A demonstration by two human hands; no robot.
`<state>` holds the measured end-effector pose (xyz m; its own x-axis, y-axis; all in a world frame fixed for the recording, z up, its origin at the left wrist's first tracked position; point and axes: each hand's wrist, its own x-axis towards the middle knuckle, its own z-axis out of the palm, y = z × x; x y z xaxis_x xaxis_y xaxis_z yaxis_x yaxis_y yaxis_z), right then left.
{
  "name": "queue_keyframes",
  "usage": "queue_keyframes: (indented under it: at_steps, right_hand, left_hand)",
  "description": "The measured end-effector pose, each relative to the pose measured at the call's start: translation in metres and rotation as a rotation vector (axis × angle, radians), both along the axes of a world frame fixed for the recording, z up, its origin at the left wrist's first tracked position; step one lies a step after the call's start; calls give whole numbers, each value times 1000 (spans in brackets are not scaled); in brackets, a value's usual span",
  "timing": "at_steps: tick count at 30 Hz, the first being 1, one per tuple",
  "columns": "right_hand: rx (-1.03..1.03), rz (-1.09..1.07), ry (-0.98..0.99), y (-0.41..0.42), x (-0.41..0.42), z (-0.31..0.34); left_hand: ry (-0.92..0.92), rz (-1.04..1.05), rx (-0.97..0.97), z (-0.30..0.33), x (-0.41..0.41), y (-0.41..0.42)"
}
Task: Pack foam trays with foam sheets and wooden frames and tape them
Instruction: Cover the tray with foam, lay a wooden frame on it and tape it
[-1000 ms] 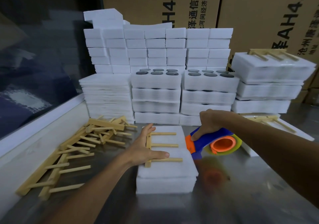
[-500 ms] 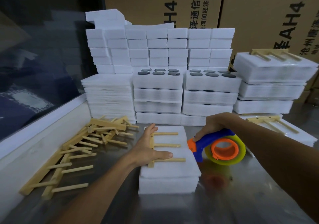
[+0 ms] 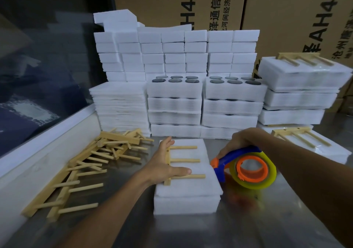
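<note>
— Pressing down on the wooden frame (image 3: 182, 161), is the left hand (image 3: 164, 163)?
— Yes; its fingers lie straight and spread, thumb stretched along the nearest peg; the frame rests flat on the foam sheet (image 3: 193, 182) that tops the foam tray (image 3: 186, 204), in the middle of the metal surface (image 3: 257, 224).
— And the right hand (image 3: 241, 141)?
— Its grip is clamped on the blue handle of the tape dispenser (image 3: 246, 169); the orange nose sits just beside the sheet's right edge, and whether it touches I cannot tell; the yellowish roll on its orange hub hangs above the surface.
— What lies around them?
— A loose pile of wooden frames (image 3: 91, 163) to the left, near the white ledge (image 3: 44, 156); behind, stacked foam trays (image 3: 202, 104) with dark round discs (image 3: 174, 79) in their top pockets; foam sheets (image 3: 119, 104) stacked left of those; white foam blocks (image 3: 177, 54) piled further back.
— On the right?
— Wrapped packs (image 3: 298, 87) stacked up, a frame on the top one; another wrapped pack (image 3: 313, 144) low beside the right forearm; cardboard boxes (image 3: 286, 9) behind everything.
</note>
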<state>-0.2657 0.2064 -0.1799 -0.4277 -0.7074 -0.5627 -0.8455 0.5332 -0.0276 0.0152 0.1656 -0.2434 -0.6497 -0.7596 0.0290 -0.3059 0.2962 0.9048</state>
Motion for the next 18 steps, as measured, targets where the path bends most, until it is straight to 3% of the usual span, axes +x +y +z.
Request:
queue_keyframes:
  at_steps: [5,10,15,18]
  right_hand:
    - [-141,36,235,4,-5,1]
    - [-409,-23,226,17,-15,10]
    - [-659,-34,463,33,-7,-9]
    - [-691,-6,453,45,0,-33]
  left_hand:
    - [1,-1,5,0,0,0]
    - [-2,-9,2,1,0,0]
    - [2,-13,3,0,0,-1]
    - [14,-13,10,1,0,0]
